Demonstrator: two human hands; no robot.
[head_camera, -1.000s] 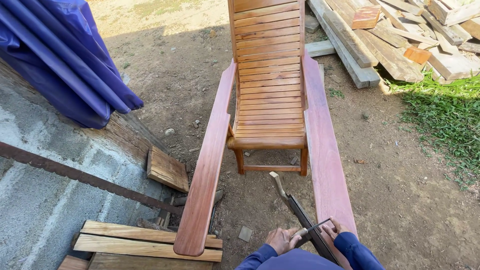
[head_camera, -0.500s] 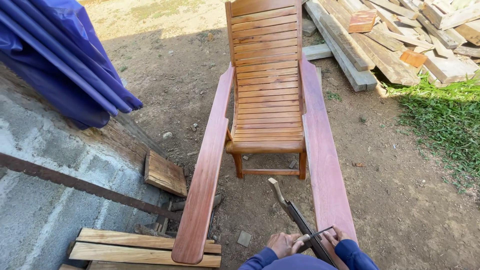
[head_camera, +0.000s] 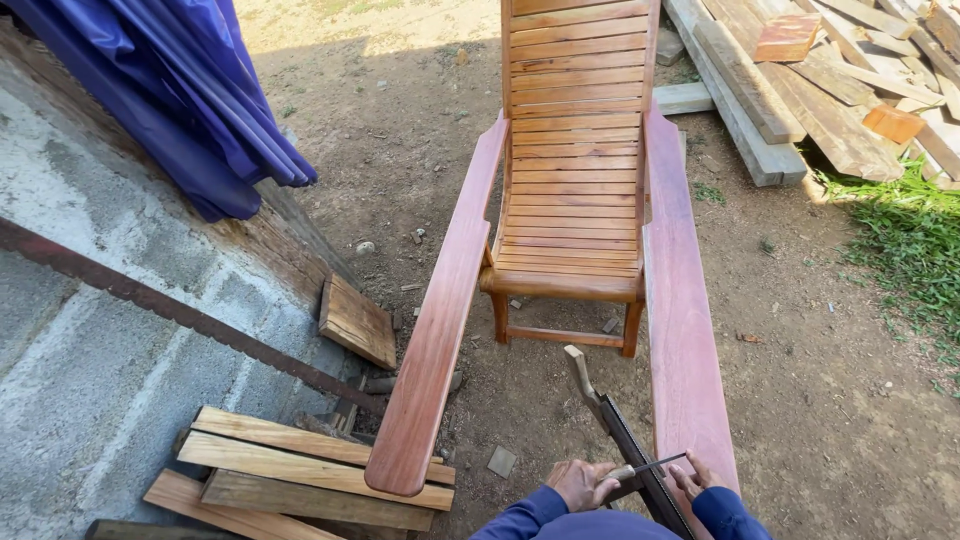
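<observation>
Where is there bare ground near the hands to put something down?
Bare dirt lies between the long reddish wooden chair arms, in front of the slatted seat, and right of the right arm toward the grass. Crowded: pale planks by the left hand; the right hand and a dark metal saw.

1. Left hand (head_camera: 583, 483) low in view, fingers curled shut in a grip, knuckles up; blue sleeve at the wrist
2. Right hand (head_camera: 692, 475) just beside it, fingers bent, fingertips pressing down; blue sleeve too
</observation>
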